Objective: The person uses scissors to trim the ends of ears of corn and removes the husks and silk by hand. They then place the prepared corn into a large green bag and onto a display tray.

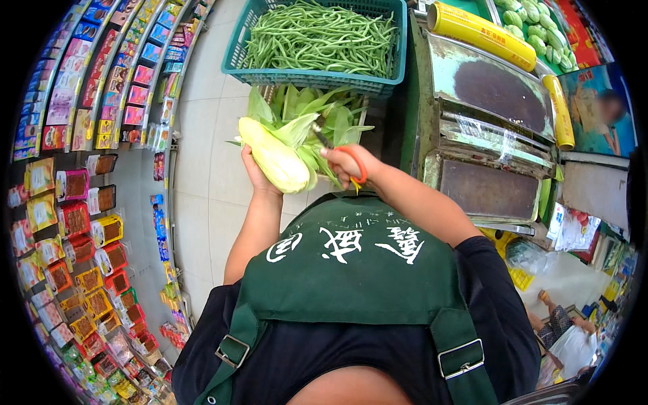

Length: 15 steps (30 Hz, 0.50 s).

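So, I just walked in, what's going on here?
Someone in a green apron holds what looks like a husk-covered ear of corn in the left hand. The right hand grips orange-handled scissors, blades near the leafy end. More green leaves lie beneath, and beyond them stands a teal crate of green beans.

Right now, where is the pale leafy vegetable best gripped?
Probably around the thick, smooth body of the vegetable, coming from the left, where the left hand holds it: loose leaves splay on its right, facing the scissors in the right hand.
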### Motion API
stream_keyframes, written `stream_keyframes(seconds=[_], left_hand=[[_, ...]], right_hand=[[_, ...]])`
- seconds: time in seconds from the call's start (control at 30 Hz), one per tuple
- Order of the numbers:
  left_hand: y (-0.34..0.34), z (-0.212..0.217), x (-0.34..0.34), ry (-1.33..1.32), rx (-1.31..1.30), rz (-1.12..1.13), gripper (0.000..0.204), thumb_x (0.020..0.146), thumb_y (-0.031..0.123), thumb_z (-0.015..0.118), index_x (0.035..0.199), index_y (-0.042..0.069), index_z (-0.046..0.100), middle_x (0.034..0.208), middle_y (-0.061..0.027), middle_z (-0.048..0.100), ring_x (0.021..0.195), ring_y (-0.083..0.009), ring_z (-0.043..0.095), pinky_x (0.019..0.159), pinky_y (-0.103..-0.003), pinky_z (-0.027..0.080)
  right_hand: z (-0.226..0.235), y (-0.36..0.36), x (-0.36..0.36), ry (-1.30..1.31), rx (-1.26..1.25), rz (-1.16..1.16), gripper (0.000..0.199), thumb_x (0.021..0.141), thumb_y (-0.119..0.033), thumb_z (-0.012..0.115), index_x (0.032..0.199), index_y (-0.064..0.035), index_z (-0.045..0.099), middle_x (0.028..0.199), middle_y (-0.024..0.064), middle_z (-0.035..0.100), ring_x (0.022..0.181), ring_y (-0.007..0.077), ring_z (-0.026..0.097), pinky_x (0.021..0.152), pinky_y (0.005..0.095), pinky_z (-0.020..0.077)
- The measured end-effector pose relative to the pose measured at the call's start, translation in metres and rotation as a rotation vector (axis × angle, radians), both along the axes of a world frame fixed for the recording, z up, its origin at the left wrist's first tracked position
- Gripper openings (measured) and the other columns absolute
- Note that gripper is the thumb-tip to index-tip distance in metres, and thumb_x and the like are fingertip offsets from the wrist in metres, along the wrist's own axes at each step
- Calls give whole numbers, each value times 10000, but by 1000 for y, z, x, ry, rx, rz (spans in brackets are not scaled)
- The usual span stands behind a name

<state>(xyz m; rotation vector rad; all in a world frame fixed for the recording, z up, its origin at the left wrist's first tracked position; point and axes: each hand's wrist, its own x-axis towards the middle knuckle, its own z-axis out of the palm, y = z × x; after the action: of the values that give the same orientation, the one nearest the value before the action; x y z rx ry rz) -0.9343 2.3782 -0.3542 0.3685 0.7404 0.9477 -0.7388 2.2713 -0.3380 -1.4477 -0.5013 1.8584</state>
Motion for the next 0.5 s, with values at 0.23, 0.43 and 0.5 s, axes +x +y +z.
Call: stream_keyframes(seconds=[0.23, 0.43, 0.5], left_hand=[[-24, 38, -4, -108, -143, -189, 676, 909, 565, 421, 1309, 24, 483, 1176, -217, 562, 995, -326, 612, 747, -400, 583], [-11, 23, -63, -303, -90, -182, 602, 941, 498, 494, 1290, 8, 475, 1034, -206, 579, 826, -294, 609, 737, -422, 585], [-13, 37, -68, -206, -12, -130, 602, 941, 497, 504, 1295, 11, 476, 1061, -209, 587, 892, -303, 628, 776, -424, 581]], right_hand=[[-2, 39, 21, -147, 88, -296, 462, 926, -417, 631, 732, -6, 549, 539, 34, 460, 398, 169, 495, 363, 337, 454], [-18, 45, 81, -583, 30, -266, 450, 886, -428, 687, 822, 12, 611, 613, 54, 513, 452, 183, 571, 397, 306, 509], [-29, 32, 90, -971, 36, 143, 546, 847, -498, 694, 902, 44, 663, 822, 189, 691, 725, 305, 699, 670, 404, 573]])
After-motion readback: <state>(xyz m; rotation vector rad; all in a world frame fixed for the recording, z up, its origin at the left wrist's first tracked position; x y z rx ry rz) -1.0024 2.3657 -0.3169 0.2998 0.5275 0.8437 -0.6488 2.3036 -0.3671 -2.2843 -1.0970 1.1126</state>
